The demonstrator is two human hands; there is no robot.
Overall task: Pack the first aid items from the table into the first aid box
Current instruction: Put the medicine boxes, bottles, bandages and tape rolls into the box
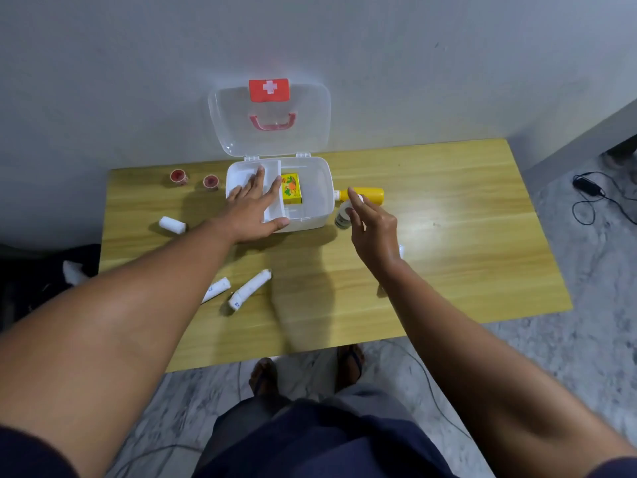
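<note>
The white first aid box stands open at the table's back, its clear lid leaning on the wall. A yellow carton lies inside. My left hand rests flat with fingers spread on the box's white inner tray, thumb at the tray's front edge. My right hand pinches the cap of a small white bottle standing just right of the box. A yellow bottle lies on its side behind it. Two red tape rolls and three white bandage rolls lie on the table.
The wooden table stands against a grey wall. A small white item is partly hidden behind my right wrist. A black adapter with cable lies on the floor to the right. My feet stand at the table's front edge.
</note>
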